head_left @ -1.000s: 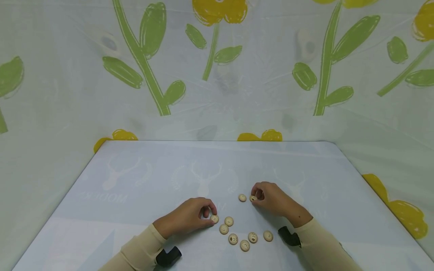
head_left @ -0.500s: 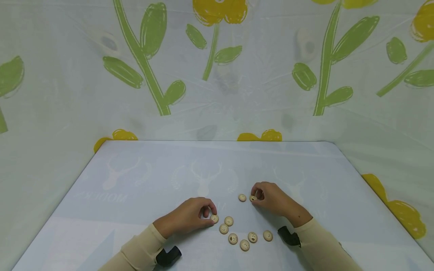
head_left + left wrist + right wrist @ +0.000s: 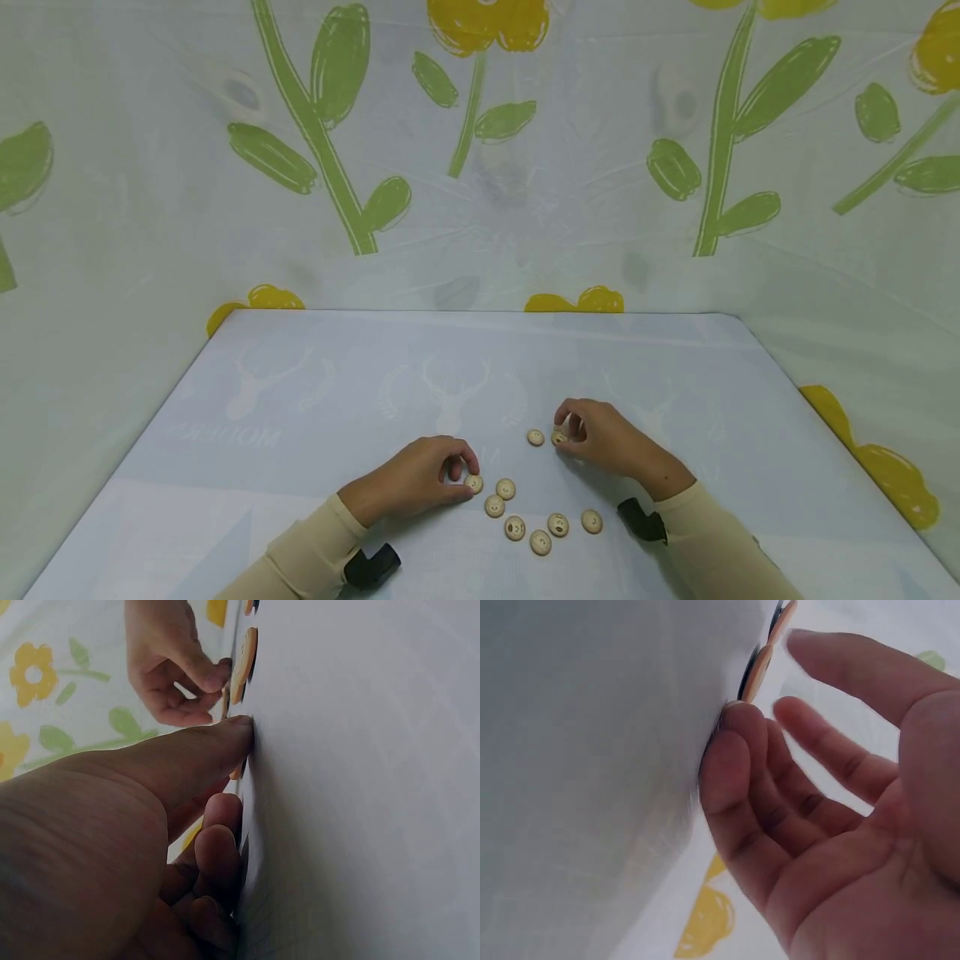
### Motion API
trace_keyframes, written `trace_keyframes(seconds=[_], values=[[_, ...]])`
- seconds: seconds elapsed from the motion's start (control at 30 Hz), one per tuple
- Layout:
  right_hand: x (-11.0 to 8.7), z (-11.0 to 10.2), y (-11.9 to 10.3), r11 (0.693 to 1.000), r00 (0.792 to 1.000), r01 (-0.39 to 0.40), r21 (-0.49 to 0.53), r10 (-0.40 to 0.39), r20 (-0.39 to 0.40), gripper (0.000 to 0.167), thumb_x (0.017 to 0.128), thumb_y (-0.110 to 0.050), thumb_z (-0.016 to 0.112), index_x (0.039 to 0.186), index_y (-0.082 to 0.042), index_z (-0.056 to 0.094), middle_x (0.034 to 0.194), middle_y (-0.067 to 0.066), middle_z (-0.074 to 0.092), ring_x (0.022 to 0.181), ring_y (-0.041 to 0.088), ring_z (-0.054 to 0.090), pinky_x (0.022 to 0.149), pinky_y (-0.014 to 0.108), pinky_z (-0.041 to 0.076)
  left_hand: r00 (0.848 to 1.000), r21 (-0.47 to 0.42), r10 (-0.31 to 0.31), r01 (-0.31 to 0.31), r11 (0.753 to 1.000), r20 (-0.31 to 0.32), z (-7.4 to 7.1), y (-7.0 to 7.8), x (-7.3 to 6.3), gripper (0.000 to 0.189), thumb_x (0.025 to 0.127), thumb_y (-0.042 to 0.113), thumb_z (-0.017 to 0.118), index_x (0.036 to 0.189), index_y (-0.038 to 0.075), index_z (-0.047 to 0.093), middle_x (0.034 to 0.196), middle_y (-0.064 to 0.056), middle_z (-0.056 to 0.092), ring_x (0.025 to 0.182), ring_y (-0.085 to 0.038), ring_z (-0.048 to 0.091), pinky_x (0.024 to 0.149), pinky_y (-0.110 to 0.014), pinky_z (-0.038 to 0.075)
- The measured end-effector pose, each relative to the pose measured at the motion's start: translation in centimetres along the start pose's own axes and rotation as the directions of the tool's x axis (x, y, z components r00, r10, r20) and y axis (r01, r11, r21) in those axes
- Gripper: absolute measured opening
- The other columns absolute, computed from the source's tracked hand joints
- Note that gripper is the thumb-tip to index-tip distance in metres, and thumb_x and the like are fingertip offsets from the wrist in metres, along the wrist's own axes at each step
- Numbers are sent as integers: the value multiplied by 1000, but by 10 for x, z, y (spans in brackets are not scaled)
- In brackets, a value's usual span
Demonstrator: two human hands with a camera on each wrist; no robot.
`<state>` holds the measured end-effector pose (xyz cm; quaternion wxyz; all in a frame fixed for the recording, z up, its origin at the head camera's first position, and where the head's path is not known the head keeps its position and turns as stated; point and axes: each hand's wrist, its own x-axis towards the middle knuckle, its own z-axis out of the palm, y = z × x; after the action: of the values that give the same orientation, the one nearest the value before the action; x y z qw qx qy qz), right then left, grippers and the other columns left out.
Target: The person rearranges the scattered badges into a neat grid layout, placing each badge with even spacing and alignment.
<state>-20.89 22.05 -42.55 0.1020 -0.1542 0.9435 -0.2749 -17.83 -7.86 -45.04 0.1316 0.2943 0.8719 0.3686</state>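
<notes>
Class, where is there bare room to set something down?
Bare: the table from the left hand and right hand to its far edge and both side edges. Crowded: between the hands and this side of them, where buttons lie.

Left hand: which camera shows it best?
Head: the left hand is fully in frame, thumb and finger at a button. Left wrist is closer but crops it; right wrist doesn't show it.

Backdrop (image 3: 570, 217) pale, behind table (image 3: 360, 333) and along both sides. Print: green stems (image 3: 310, 125), leaves (image 3: 341, 67), yellow flowers (image 3: 487, 23). Table top whitish, three faint deer heads (image 3: 450, 404) in a row, faint lettering (image 3: 225, 436) below the left one. Far right corner (image 3: 729, 320) rounded off.
</notes>
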Motion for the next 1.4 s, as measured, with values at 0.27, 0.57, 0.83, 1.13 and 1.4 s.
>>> trace_keyframes(seconds=[0.27, 0.57, 0.83, 1.13, 1.4], values=[[-1, -1, -5, 999, 999, 35, -4, -35, -42, 11, 91, -16, 72, 99, -16, 65, 80, -3, 58, 70, 13, 52, 57, 26, 47, 1000, 4, -1, 1, 1000, 0, 0, -1, 0, 19, 85, 20, 81, 98, 20, 67, 79, 8, 55, 65, 0, 46, 61, -20, 43], [-4, -2, -18, 999, 995, 40, -26, -42, -91, 9, 92, -15, 71, 101, -14, 67, 79, -5, 59, 69, 12, 52, 55, 25, 47, 1000, 7, 1, -1, 1000, -1, 0, 0, 0, 19, 85, 19, 81, 97, 19, 67, 79, 8, 55, 66, 1, 46, 62, -19, 42], [-11, 0, -33, 991, 981, 118, -70, -127, -145, 11, 90, -13, 73, 100, -13, 69, 81, -8, 58, 71, 10, 51, 59, 22, 46, 1000, 4, -8, 9, 1000, -3, 0, 2, -1, 18, 85, 19, 81, 97, 19, 67, 79, 8, 55, 65, 0, 46, 62, -20, 42], [-19, 6, -47, 983, 974, 159, -93, -171, -145, 11, 88, -14, 76, 95, -19, 70, 80, -12, 56, 69, 7, 49, 58, 21, 45, 1000, -4, -12, 12, 1000, -1, -1, 1, -1, 18, 84, 19, 81, 96, 20, 67, 79, 8, 56, 66, 0, 47, 62, -20, 43], [-22, 14, -54, 959, 963, 228, -168, -248, -107, 14, 86, -15, 78, 99, -17, 73, 84, -12, 58, 65, 5, 50, 59, 18, 45, 1000, -10, -8, 8, 1000, -1, -2, 1, -1, 18, 84, 19, 81, 96, 19, 67, 79, 7, 56, 66, -1, 47, 62, -20, 43]])
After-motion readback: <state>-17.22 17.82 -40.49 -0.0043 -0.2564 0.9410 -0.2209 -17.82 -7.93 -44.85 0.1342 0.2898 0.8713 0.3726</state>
